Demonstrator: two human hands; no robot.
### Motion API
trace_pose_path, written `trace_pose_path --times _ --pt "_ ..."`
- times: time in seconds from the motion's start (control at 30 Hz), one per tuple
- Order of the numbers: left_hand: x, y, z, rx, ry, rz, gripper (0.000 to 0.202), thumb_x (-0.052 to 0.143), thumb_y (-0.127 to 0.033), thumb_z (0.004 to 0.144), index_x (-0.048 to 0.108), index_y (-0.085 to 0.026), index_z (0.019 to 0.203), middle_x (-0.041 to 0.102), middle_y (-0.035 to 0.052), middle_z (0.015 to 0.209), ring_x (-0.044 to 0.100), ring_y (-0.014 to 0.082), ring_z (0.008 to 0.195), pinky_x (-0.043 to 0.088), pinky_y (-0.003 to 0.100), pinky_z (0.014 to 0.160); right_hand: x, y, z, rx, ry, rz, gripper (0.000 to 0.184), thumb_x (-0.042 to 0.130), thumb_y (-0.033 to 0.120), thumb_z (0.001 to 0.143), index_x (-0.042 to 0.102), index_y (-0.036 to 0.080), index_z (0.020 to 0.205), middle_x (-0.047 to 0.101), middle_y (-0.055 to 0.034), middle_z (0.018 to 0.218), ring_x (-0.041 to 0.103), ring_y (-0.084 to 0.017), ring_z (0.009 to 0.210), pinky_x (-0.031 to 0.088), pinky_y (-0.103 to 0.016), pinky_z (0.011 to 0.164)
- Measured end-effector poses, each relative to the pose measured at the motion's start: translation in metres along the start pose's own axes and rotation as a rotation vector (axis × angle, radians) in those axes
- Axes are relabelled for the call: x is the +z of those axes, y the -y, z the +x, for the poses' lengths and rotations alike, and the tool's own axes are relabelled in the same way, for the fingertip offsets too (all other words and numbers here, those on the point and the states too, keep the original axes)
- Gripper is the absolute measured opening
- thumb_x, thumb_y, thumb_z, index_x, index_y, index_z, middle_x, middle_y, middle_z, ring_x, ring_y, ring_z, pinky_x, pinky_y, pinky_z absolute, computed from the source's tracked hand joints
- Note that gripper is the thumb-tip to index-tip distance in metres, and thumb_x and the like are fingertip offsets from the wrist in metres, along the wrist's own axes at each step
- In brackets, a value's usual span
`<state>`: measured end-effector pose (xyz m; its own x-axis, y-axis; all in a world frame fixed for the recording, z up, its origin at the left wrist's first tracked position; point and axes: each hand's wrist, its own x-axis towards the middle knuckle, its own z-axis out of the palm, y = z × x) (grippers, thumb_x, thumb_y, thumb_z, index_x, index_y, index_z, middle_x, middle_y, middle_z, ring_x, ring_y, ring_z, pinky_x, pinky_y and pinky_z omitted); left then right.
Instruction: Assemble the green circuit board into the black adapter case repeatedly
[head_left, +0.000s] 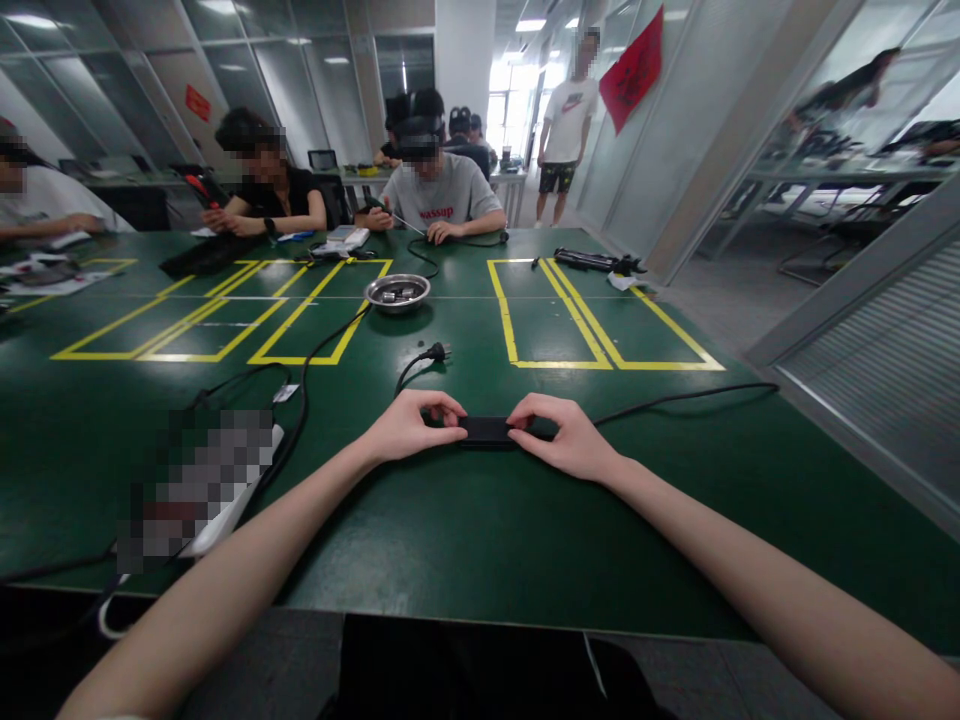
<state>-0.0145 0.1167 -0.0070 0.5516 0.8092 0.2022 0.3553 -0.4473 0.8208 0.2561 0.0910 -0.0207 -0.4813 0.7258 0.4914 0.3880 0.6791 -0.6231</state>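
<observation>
A small black box, a power adapter [486, 430], lies flat on the green table [465, 530] in front of me. My left hand [411, 425] pinches its left end with curled fingers. My right hand [562, 432] grips its right end the same way. A black cable [675, 397] runs from the adapter's right side off toward the table's right edge. Another black cord with a plug [435, 353] lies just behind the adapter, its prongs pointing right.
A metal bowl [397, 291] with small parts stands mid-table. A white power strip [225, 505] with black cables lies at my left. Yellow tape rectangles [585, 320] mark the table. Two people sit working at the far side, another at far left, one stands behind.
</observation>
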Motion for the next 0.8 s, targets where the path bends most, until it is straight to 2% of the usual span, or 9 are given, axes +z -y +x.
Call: trace_pose_path --times 0.17,0.23,0.33,0.4,0.5,0.6,0.7,0.8 --pt "0.000 0.004 0.000 0.094 0.025 0.177 0.034 0.073 -0.039 0.087 0.075 -0.016 0.112 0.072 0.0032 0.086 0.065 0.0160 0.078 0.050 0.028 0.074 0.001 -0.005 0.000 0.093 0.087 -0.074 0.028 0.069 0.034 0.093 0.072 0.020 0.117 0.069 -0.0063 0.094 0.066 -0.022 0.087 0.055 -0.039 0.081" --pt "0.001 0.003 0.000 0.130 0.038 0.302 0.033 0.071 -0.041 0.090 0.075 -0.017 0.112 0.071 0.0051 0.093 0.066 0.0181 0.085 0.050 0.029 0.077 0.001 -0.008 0.000 0.148 0.112 -0.111 0.030 0.071 0.039 0.091 0.074 0.021 0.115 0.069 -0.0083 0.103 0.066 -0.025 0.097 0.055 -0.043 0.088" --pt "0.007 -0.001 0.001 0.157 0.066 0.470 0.032 0.064 -0.047 0.096 0.075 -0.018 0.104 0.070 0.0072 0.101 0.066 0.0204 0.092 0.050 0.031 0.082 0.002 -0.007 0.000 0.181 0.133 -0.129 0.024 0.073 0.041 0.090 0.075 0.021 0.102 0.070 -0.0095 0.107 0.065 -0.027 0.102 0.054 -0.045 0.093" --pt "0.013 -0.006 0.004 0.142 0.075 0.590 0.038 0.062 -0.054 0.096 0.073 -0.018 0.100 0.069 0.0072 0.099 0.065 0.0214 0.090 0.049 0.032 0.078 0.003 -0.002 0.001 0.191 0.137 -0.111 0.023 0.075 0.040 0.088 0.073 0.020 0.101 0.070 -0.0090 0.106 0.066 -0.026 0.100 0.054 -0.043 0.091" --pt "0.020 -0.013 0.007 0.074 0.104 0.731 0.051 0.065 -0.068 0.089 0.068 -0.018 0.090 0.068 0.0062 0.086 0.064 0.0229 0.080 0.045 0.030 0.070 0.003 0.007 0.001 0.244 0.155 -0.075 0.026 0.078 0.035 0.084 0.069 0.021 0.104 0.072 -0.0060 0.100 0.066 -0.023 0.089 0.055 -0.038 0.081" --pt "0.021 -0.015 0.008 0.030 0.140 0.754 0.056 0.064 -0.073 0.087 0.064 -0.018 0.078 0.067 0.0046 0.076 0.063 0.0217 0.071 0.038 0.028 0.062 0.003 0.014 0.003 0.299 0.173 -0.013 0.028 0.079 0.031 0.081 0.067 0.020 0.104 0.072 -0.0035 0.093 0.066 -0.020 0.081 0.054 -0.034 0.074" --pt "0.016 -0.013 0.008 0.055 0.163 0.682 0.052 0.066 -0.069 0.088 0.062 -0.018 0.076 0.065 0.0016 0.070 0.060 0.0179 0.065 0.030 0.026 0.057 0.000 0.018 0.005 0.313 0.173 0.067 0.031 0.081 0.028 0.078 0.070 0.020 0.106 0.074 -0.0043 0.098 0.068 -0.020 0.085 0.057 -0.036 0.080" --pt "0.010 -0.011 0.007 0.112 0.184 0.593 0.047 0.065 -0.062 0.092 0.062 -0.018 0.076 0.062 -0.0001 0.068 0.056 0.0150 0.062 0.029 0.025 0.057 -0.003 0.018 0.007 0.316 0.183 0.118 0.028 0.077 0.027 0.081 0.072 0.019 0.108 0.075 -0.0053 0.102 0.069 -0.021 0.091 0.058 -0.038 0.086"
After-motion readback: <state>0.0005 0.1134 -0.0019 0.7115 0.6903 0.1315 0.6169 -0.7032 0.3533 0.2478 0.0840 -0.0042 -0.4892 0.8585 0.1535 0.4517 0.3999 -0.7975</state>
